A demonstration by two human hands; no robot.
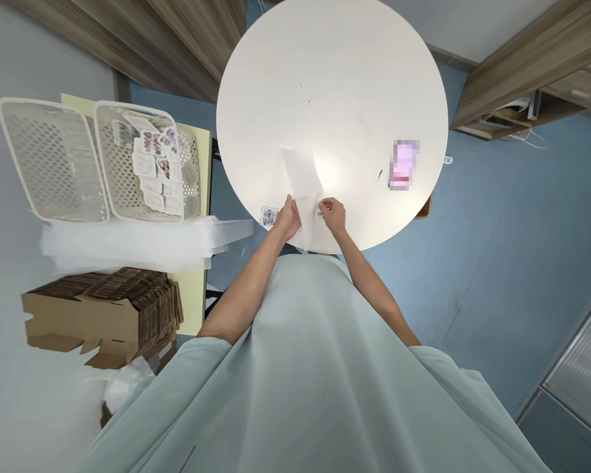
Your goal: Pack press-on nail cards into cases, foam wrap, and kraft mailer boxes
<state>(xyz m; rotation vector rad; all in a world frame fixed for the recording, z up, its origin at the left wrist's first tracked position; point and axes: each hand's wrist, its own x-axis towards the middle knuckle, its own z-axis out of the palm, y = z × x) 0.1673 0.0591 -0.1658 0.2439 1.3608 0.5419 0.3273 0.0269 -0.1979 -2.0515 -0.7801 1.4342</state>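
A white sheet of thin foam or paper [304, 180] lies on the near part of the round white table [335, 79], reaching to its front edge. My left hand [287, 219] grips the sheet's left edge with closed fingers. My right hand [333, 213] pinches the sheet's right edge. A small clear plastic packet [268, 215] lies on the table just left of my left hand.
A blurred pink-and-white object [404, 164] lies at the table's right. To the left stand an empty white mesh basket [49, 157], a second basket [148, 161] with small cards, a stack of white foam sheets [142, 240] and flat cardboard boxes [103, 315].
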